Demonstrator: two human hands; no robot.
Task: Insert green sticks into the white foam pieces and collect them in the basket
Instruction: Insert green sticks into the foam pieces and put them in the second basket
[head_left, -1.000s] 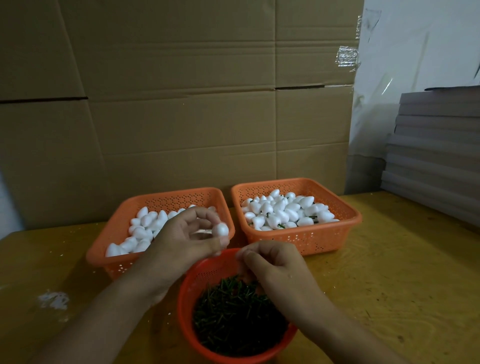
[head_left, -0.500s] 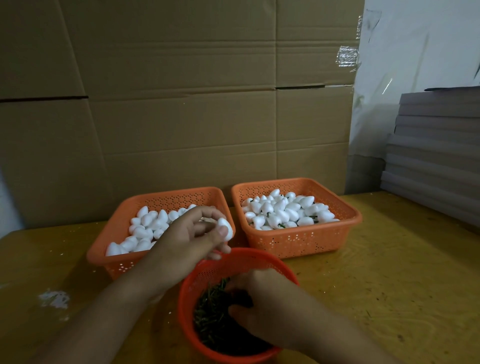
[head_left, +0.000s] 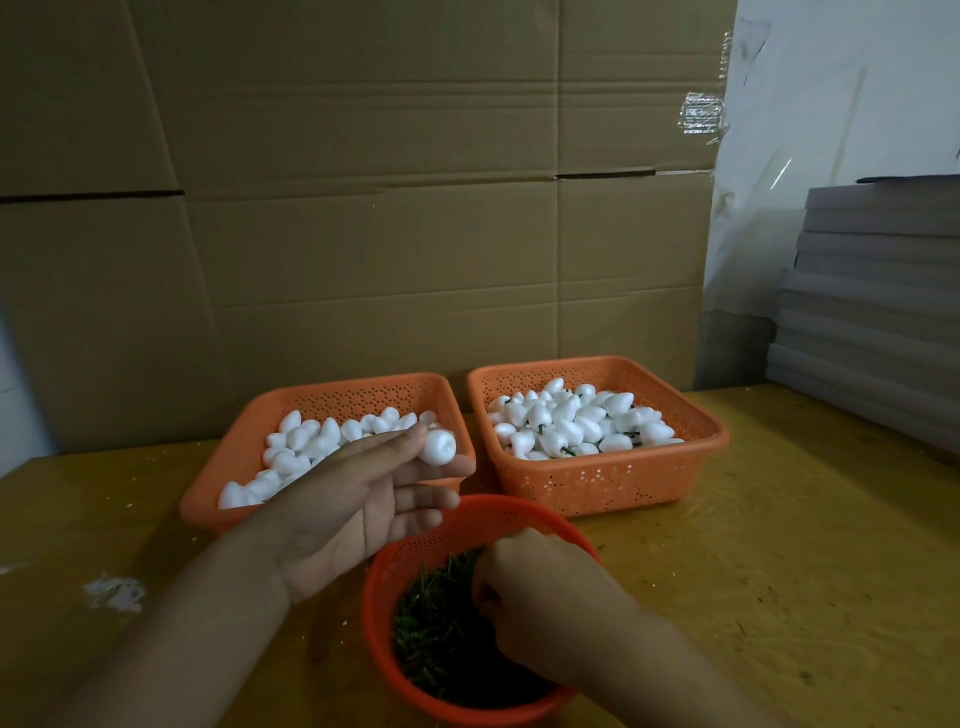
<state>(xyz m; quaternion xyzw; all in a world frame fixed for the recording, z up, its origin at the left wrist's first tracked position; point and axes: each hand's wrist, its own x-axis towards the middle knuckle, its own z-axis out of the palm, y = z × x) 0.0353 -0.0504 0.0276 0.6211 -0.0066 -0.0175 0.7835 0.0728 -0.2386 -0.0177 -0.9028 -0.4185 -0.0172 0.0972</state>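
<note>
Behind your work stood a wall of creased corrugated cardboard (head_left: 363, 208), and a stack of flat grey boards (head_left: 878, 291) sat at the table's right edge. The table (head_left: 779, 545) itself was yellowish, worn wood, flecked with white crumbs.

Toward its far edge you had two rectangular orange baskets of perforated plastic, side by side. The left basket (head_left: 234, 467) held plain white foam pieces (head_left: 306, 441) — smooth, egg-shaped. The right basket (head_left: 613, 483) held finished pieces (head_left: 571, 421), short green stems poking out among them.

Near the front edge sat a round orange bowl (head_left: 379, 613), also perforated, filled with thin dark green sticks (head_left: 431, 623).

Your left hand (head_left: 353, 509) was over the left basket's front right corner, palm up, fingers extended, with thumb and fingers pinching one foam piece (head_left: 437, 447) at their tips. Your right hand (head_left: 540, 597) was down in the bowl, fingers curled together among the sticks — I could not tell whether it had hold of one.
</note>
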